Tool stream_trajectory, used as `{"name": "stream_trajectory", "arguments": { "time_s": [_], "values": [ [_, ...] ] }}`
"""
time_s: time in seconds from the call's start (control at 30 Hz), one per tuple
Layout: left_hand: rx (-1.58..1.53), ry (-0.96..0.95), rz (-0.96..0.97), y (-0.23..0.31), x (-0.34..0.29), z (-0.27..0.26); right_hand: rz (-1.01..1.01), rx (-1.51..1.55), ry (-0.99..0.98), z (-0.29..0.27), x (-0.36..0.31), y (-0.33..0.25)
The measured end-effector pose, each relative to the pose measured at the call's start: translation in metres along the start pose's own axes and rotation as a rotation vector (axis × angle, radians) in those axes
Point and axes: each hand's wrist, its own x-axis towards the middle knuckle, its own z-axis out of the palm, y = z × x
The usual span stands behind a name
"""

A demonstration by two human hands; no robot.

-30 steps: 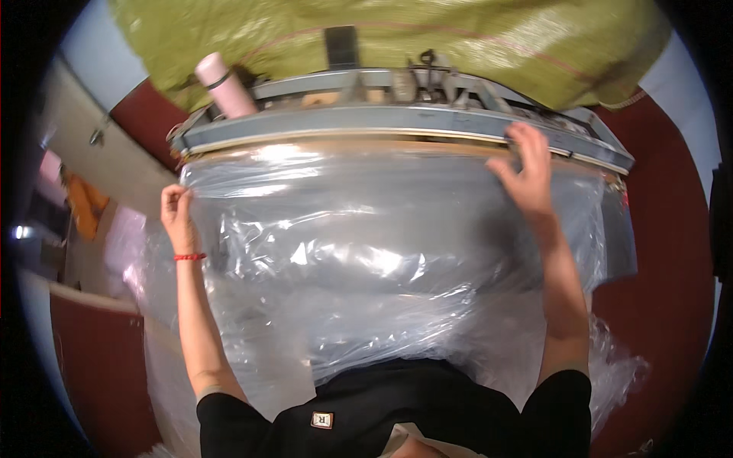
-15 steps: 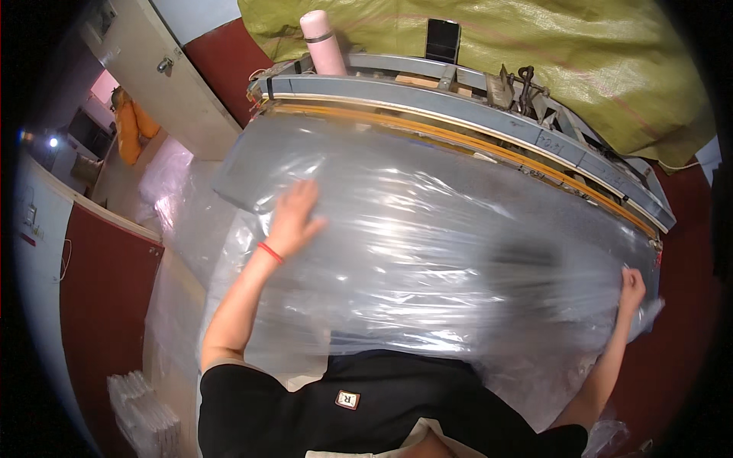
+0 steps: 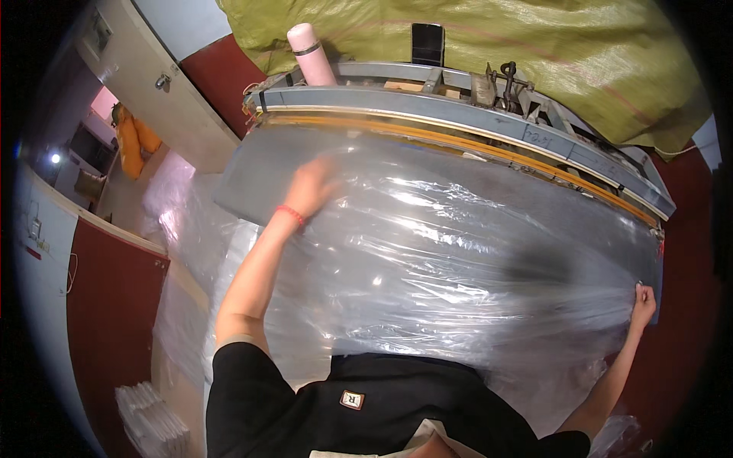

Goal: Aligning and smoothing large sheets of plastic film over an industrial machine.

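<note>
A wide sheet of clear plastic film [image 3: 412,259] lies wrinkled and shiny across the grey work surface [image 3: 267,164] in front of me. My left hand [image 3: 311,189], with a red band at the wrist, is over the film's left part. Its fingers are stretched out and somewhat blurred, holding nothing; whether the palm touches the film is unclear. At the right end of the surface, my right hand [image 3: 644,304] has its fingers pinched on the film's edge, where creases run toward it.
Behind the surface stands a long grey metal frame [image 3: 328,97] with an orange bar [image 3: 397,131]. A pink bottle [image 3: 311,57], a phone [image 3: 427,44] and a clamp [image 3: 508,84] are along it. Stacked clear plastic packs [image 3: 151,420] sit low at left, near an open door [image 3: 175,99].
My left hand has moved right and slightly farther away over the film. My right hand still pinches the edge, slightly farther right and lower in view. The film's creases have shifted.
</note>
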Motion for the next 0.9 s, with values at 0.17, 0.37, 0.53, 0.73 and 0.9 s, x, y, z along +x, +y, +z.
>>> {"name": "stream_trajectory", "arguments": {
  "time_s": [0.17,0.37,0.53,0.73,0.9],
  "values": [
    [0.001,0.21,-0.452,-0.031,0.05,0.022,0.017,0.006,-0.015,0.0,0.004,0.0],
    [0.068,0.265,-0.628,-0.045,0.067,0.037,0.065,0.163,0.032,0.009,0.018,0.026],
    [-0.014,0.556,-0.459,-0.05,0.08,0.061,0.199,0.28,0.203,0.037,0.05,0.042],
    [-0.565,0.837,-0.682,-0.122,0.092,0.062,0.042,0.378,0.379,0.133,0.109,-0.027],
    [-0.581,0.859,-0.639,-0.137,0.104,0.06,0.215,0.478,0.426,0.159,0.128,-0.046]
  ]
}}
